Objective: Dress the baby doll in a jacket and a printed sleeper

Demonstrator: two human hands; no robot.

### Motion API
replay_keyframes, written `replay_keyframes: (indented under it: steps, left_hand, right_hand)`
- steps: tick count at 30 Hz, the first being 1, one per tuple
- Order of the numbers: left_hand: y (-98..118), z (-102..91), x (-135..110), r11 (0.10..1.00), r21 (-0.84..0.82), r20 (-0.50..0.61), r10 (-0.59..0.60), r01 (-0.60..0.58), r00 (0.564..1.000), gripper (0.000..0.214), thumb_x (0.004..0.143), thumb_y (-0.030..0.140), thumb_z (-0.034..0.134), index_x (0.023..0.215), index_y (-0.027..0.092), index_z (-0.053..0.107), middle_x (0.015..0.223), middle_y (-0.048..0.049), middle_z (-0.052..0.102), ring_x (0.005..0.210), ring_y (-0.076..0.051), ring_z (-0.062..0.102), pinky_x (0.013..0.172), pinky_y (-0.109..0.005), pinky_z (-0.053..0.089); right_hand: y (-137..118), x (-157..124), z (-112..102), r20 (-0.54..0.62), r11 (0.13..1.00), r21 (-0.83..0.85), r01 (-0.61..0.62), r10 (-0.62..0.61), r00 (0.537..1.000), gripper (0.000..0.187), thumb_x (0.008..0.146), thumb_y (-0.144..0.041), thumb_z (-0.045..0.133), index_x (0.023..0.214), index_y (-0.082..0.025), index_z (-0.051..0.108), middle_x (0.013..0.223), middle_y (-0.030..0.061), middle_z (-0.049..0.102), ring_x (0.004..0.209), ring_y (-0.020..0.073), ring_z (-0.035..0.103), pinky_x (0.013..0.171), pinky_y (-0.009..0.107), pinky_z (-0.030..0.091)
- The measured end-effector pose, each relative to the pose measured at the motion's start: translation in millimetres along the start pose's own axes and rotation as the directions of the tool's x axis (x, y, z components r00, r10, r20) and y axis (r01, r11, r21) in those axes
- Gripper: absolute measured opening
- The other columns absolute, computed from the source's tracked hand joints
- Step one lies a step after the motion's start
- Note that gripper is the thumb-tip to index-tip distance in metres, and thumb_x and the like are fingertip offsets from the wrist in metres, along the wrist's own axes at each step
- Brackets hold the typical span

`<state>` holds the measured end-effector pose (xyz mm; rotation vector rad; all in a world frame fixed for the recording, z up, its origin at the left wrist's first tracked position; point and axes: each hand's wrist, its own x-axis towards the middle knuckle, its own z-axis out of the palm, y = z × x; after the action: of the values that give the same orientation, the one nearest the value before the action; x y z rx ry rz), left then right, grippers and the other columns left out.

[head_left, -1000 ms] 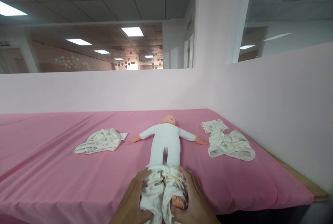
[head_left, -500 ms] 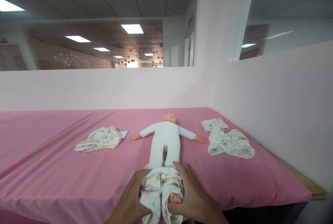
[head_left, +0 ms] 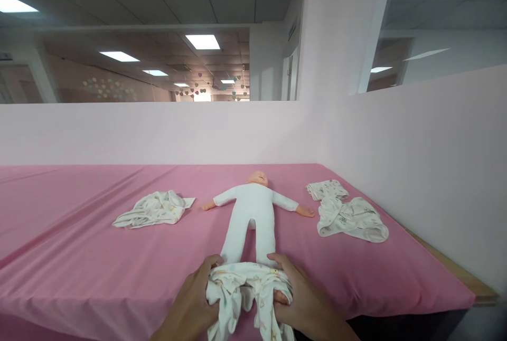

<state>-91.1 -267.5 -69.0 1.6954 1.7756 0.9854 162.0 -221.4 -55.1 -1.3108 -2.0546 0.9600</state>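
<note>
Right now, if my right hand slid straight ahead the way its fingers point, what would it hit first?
Probably the doll's leg: the right hand, gripping the bunched patterned garment, points along it, though depth is unclear.

Printed trousers [head_left: 245,293] bunched at 6 o'clock hide the doll's [head_left: 250,214] feet; both wrists and the trouser legs run off the bottom edge.

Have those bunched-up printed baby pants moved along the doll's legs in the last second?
Yes. The printed pants have slid toward the doll's feet, nearer the mattress edge; more white leg now shows above them.
</note>
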Motion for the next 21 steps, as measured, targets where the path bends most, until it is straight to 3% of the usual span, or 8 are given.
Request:
replay_keyframes:
  steps: [3,6,12,16,21]
  left_hand:
    - [7.3,-0.3,-2.8,0.999,0.049,0.053,-0.017,0.015,0.998,0.05,0.072,0.034,0.062,0.118,0.023,0.05,0.087,0.0013,0.071,0.074,-0.018,0.065,0.065,-0.023,0.046]
    - [11.9,0.0,-5.9,0.999,0.032,0.118,-0.043,0.04,0.992,0.047,0.071,0.032,0.064,0.115,0.024,0.05,0.079,0.0045,0.071,0.071,-0.017,0.065,0.063,-0.02,0.044]
    - [12.1,-1.0,-10.8,0.998,-0.017,0.153,-0.059,0.062,0.987,0.051,0.07,0.027,0.063,0.119,0.024,0.05,0.095,0.0035,0.074,0.086,-0.017,0.068,0.07,-0.018,0.046]
    - [3.0,2.7,-18.8,0.999,0.006,0.125,-0.053,0.053,0.991,0.051,0.074,0.027,0.056,0.124,0.024,0.048,0.096,0.0023,0.074,0.085,-0.017,0.067,0.071,-0.018,0.046]
    - [-23.3,14.9,-29.3,0.998,-0.033,0.082,0.06,-0.057,0.995,0.027,0.077,0.037,0.054,0.1,0.022,0.057,0.076,0.0016,0.069,0.07,-0.017,0.063,0.063,-0.021,0.047]
  right_hand:
    - [-0.8,-2.1,4.3,0.019,0.998,0.03,-0.055,0.054,0.998,0.073,0.066,-0.019,0.061,0.137,-0.028,0.048,0.12,0.0058,0.064,0.104,0.0241,0.062,0.088,0.034,0.049]
    - [3.3,-3.5,10.3,-0.024,0.999,0.028,-0.03,0.031,0.999,0.071,0.065,-0.019,0.059,0.135,-0.025,0.05,0.124,0.0076,0.062,0.108,0.0251,0.061,0.091,0.035,0.049]
    - [12.3,-8.6,18.8,-0.11,1.0,0.026,-0.013,0.015,0.994,0.06,0.068,-0.024,0.06,0.128,-0.022,0.057,0.125,0.008,0.063,0.112,0.0255,0.061,0.094,0.034,0.049]
    - [10.4,-17.2,25.4,-0.156,0.999,-0.012,0.044,-0.045,0.987,0.047,0.076,-0.03,0.058,0.122,-0.025,0.061,0.118,0.0056,0.068,0.109,0.0245,0.062,0.096,0.033,0.049]
    - [16.4,-24.9,34.9,-0.18,0.988,-0.051,0.144,-0.151,0.972,0.047,0.08,-0.028,0.054,0.127,-0.029,0.06,0.12,0.0046,0.067,0.111,0.0239,0.061,0.098,0.033,0.049]
